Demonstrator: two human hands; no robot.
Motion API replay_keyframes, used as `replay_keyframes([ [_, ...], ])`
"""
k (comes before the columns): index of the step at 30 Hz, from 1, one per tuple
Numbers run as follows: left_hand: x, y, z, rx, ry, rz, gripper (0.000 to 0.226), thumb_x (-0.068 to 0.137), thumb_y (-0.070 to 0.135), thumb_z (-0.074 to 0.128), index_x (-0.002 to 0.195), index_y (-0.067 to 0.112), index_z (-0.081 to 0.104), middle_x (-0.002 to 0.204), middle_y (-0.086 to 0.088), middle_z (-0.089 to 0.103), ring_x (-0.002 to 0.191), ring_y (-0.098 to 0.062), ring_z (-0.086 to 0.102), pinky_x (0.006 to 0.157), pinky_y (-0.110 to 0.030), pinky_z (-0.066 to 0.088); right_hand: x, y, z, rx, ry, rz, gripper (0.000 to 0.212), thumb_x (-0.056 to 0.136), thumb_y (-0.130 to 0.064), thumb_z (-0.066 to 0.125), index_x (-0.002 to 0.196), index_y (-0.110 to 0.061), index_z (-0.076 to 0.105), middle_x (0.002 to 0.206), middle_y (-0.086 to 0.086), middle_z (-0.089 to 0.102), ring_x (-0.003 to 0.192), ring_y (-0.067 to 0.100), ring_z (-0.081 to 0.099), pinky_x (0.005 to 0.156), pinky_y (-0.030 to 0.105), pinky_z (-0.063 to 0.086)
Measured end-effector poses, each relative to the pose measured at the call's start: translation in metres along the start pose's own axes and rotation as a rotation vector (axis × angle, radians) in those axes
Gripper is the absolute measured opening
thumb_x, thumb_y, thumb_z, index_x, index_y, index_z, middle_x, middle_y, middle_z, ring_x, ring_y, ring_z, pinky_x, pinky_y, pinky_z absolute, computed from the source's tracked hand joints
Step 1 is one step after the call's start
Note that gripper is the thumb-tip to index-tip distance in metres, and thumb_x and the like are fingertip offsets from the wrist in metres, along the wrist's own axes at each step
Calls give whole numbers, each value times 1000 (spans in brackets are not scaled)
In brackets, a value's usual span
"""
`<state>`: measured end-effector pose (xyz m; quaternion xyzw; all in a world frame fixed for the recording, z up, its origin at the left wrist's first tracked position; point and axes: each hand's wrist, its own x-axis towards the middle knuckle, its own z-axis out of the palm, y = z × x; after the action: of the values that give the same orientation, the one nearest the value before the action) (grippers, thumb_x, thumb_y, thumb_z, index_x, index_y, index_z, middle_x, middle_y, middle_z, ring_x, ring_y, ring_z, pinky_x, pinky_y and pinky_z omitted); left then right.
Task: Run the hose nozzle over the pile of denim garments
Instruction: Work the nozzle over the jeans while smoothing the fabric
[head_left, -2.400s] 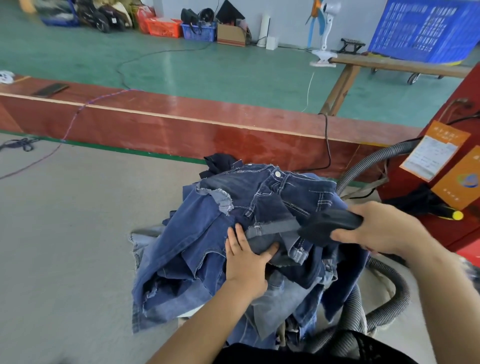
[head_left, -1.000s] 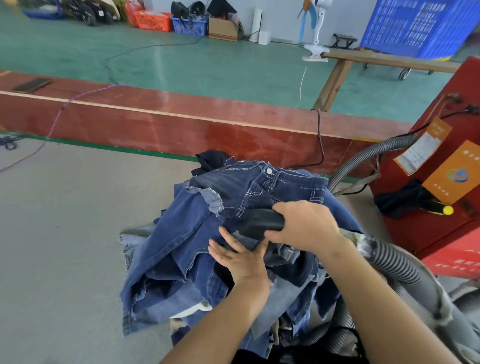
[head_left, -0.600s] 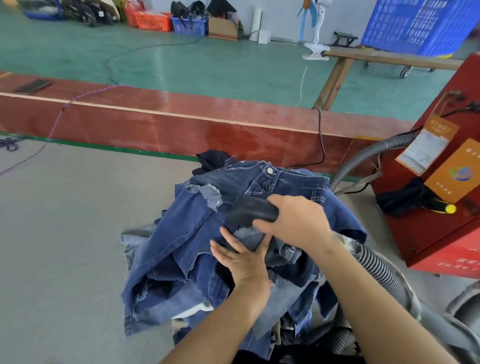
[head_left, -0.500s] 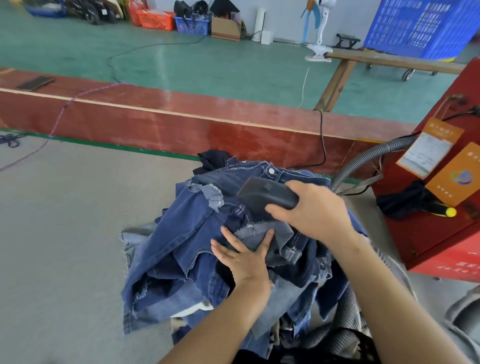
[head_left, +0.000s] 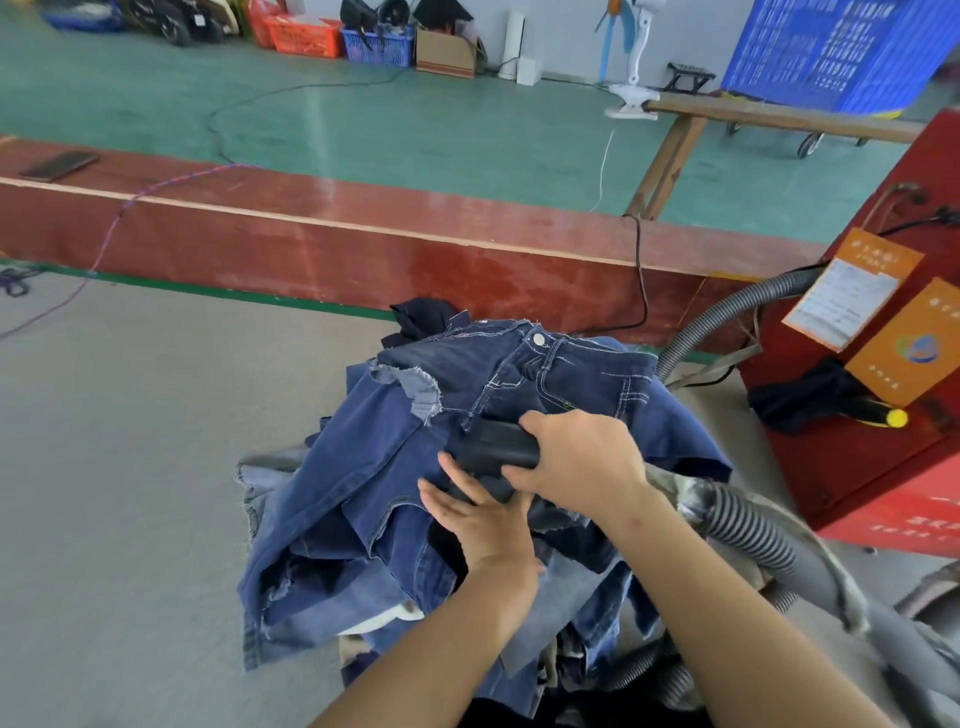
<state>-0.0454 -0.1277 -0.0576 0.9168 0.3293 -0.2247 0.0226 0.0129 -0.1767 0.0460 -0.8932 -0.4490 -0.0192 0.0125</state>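
Observation:
A heap of blue denim garments (head_left: 363, 467) lies on a grey table (head_left: 130, 493) in front of me, a dark pair of jeans with a metal button on top. My right hand (head_left: 576, 462) grips the black hose nozzle (head_left: 493, 449), whose mouth is down on the top jeans. A grey ribbed hose (head_left: 748, 525) runs back from it along my right forearm. My left hand (head_left: 483, 514) rests flat on the denim just below the nozzle, fingers straight and spread.
A red machine (head_left: 883, 415) with orange tags stands at the right, another stretch of grey hose (head_left: 727, 317) curving into it. A red-brown board (head_left: 363, 244) borders the table's far edge, with a black cable over it. Hose coils lie at the lower right.
My right hand has brought the nozzle down and leftward onto the top jeans, closer to my left hand. The left hand stays pressed on the pile.

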Motion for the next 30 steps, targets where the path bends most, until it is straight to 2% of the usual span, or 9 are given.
replay_keyframes([
  [2,0,0,1,-24,16,1,109,82,65,59,145,39,-26,108,-56,-44,119,-80,-7,98,-78,-6,3,-5,-3,97,37,15,34,80,-57,58,82,-27,41,65,-8,44,76,19,61,51,28,26],
  [4,0,-2,2,-48,45,7,117,80,68,60,128,40,-44,109,-55,-46,120,-79,-7,100,-77,-5,6,0,-15,200,90,44,32,79,-59,58,81,-30,45,62,-12,46,66,15,54,51,26,31],
  [7,-1,-2,2,-66,97,12,120,83,63,61,114,44,-54,109,-56,-46,120,-79,-3,101,-76,-4,2,18,-32,219,126,75,29,79,-59,59,85,-32,50,62,-16,47,61,11,49,46,22,30],
  [10,0,-2,3,-44,100,10,119,86,59,61,119,46,-52,109,-57,-45,120,-79,-1,100,-77,-5,-7,31,-31,91,56,77,30,79,-60,58,85,-32,48,63,-15,47,67,12,52,46,23,30],
  [13,1,-1,2,-24,50,19,105,84,62,60,139,50,-28,110,-56,-46,120,-79,-6,98,-77,-9,-10,36,-21,42,-43,77,33,78,-60,59,85,-30,47,67,-14,44,80,15,60,53,29,33],
  [16,1,-1,1,-13,11,23,99,84,61,60,145,50,-17,107,-55,-48,119,-79,-8,98,-77,-10,-8,30,-9,13,-39,62,34,78,-61,58,86,-29,48,74,-10,55,85,18,63,49,29,27],
  [19,1,-1,0,-7,2,6,103,84,62,60,146,44,-20,106,-55,-48,120,-79,-9,99,-77,-8,-2,11,6,-5,16,26,37,78,-60,57,95,-27,53,81,-6,64,83,19,64,49,30,24],
  [24,-1,-3,0,-37,43,10,116,81,66,60,129,41,-43,108,-55,-47,120,-79,-8,100,-77,-6,4,13,-3,159,55,112,35,77,-60,59,78,-28,46,64,-11,50,74,18,59,52,29,31],
  [30,-1,-2,1,-79,94,13,119,83,62,61,116,46,-52,109,-55,-47,120,-79,-5,99,-77,-7,-5,37,-29,196,137,225,32,80,-58,60,85,-28,52,63,-13,50,60,11,48,47,23,30],
])
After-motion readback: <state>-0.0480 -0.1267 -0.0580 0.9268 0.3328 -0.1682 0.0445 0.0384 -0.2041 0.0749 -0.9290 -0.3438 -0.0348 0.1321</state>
